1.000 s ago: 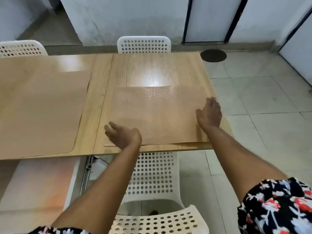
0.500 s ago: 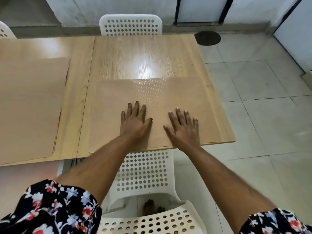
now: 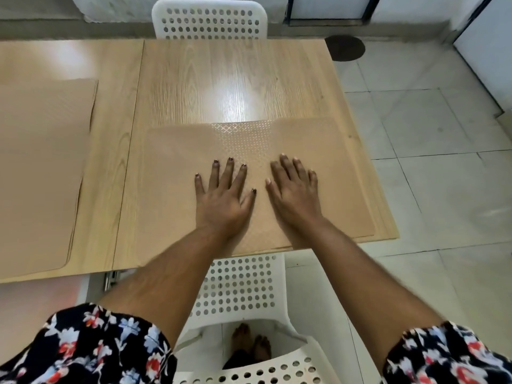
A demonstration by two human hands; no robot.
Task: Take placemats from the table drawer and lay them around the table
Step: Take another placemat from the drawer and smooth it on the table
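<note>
A tan placemat (image 3: 340, 173) with a fine embossed pattern lies flat on the near right part of the wooden table (image 3: 221, 79). My left hand (image 3: 221, 198) and my right hand (image 3: 293, 192) rest palm down side by side on the middle of this mat, fingers spread, holding nothing. A second tan placemat (image 3: 41, 167) lies flat on the left part of the table. Under the table's near left edge a metal drawer rail (image 3: 109, 278) shows; the drawer's inside is hidden.
A white perforated chair (image 3: 241, 289) stands tucked under the near edge, right in front of me. Another white chair (image 3: 209, 20) stands at the far side. The tiled floor (image 3: 429, 162) lies to the right, with a dark round drain cover (image 3: 345, 47).
Both hands have slid from the mat's outer edges to its middle and now lie flat together. The camera has tilted down and moved closer to the table.
</note>
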